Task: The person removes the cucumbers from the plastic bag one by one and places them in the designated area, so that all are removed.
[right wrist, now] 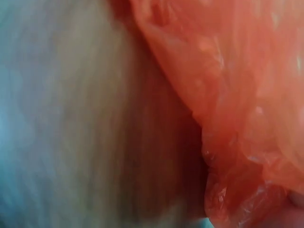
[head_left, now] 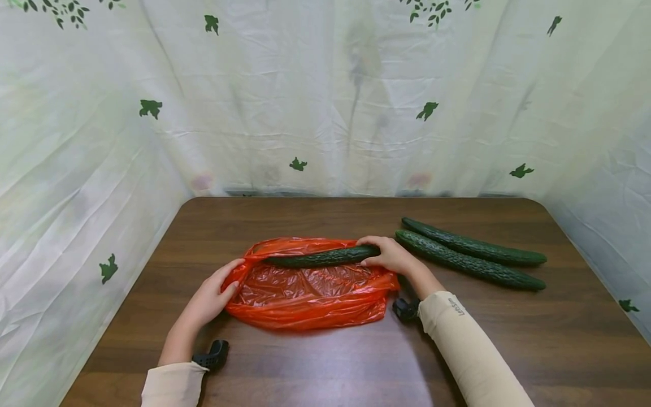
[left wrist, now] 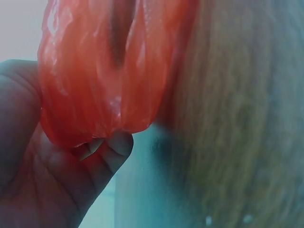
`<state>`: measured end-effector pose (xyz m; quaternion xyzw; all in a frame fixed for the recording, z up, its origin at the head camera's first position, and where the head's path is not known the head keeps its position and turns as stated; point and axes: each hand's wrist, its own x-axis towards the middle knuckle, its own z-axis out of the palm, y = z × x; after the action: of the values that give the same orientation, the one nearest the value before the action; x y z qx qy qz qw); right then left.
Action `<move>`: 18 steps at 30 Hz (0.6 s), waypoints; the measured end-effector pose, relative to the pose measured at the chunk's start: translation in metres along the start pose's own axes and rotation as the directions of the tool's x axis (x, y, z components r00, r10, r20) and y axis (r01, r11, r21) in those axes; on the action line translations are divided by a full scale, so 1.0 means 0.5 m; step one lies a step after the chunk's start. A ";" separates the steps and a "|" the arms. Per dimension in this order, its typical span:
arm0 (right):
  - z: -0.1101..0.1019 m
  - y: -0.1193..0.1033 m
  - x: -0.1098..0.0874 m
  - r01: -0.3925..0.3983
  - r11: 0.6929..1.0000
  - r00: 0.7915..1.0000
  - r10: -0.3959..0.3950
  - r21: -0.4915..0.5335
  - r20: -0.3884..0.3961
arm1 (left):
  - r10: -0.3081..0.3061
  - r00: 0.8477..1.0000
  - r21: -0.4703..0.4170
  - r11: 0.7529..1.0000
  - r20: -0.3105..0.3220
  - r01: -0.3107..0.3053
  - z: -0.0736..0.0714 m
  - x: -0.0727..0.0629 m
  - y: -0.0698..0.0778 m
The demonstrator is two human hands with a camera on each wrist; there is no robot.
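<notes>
A red plastic bag (head_left: 305, 316) lies spread on the table with its mouth facing up. My left hand (head_left: 211, 297) grips the bag's left edge; the left wrist view shows the thumb and fingers around the thin red plastic (left wrist: 99, 85). With my right hand (head_left: 389, 257) I hold the right end of a long dark green cucumber (head_left: 325, 258). The cucumber lies across the bag's opening, its left end partly under the far left rim. In the right wrist view the red bag (right wrist: 237, 95) covers most of the hand.
Two more cucumbers, a far one (head_left: 473, 244) and a near one (head_left: 468, 260), lie side by side right of the bag on the brown wooden table (head_left: 325, 373). A pale curtain (head_left: 325, 113) with green leaf and bird shapes surrounds the table's back and sides.
</notes>
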<state>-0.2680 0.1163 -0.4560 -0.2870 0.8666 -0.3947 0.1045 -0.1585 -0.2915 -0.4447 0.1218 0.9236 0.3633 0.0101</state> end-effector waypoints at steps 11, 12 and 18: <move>0.005 -0.011 -0.005 0.028 0.995 0.996 -0.020 0.096 -0.087 | -0.013 1.000 0.008 1.000 0.006 0.013 -0.002 0.000 0.000; 0.005 -0.013 -0.005 0.039 0.993 0.995 -0.028 0.108 -0.096 | -0.015 1.000 0.009 1.000 0.006 0.015 -0.002 0.000 0.001; 0.002 -0.031 -0.010 0.095 0.989 0.987 -0.079 0.114 -0.138 | -0.036 0.999 0.015 0.999 0.012 0.036 -0.004 -0.001 0.002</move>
<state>-0.2571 0.1104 -0.4454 -0.2909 0.8329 -0.4685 0.0463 -0.1581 -0.2923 -0.4427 0.1072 0.9283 0.3553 0.0213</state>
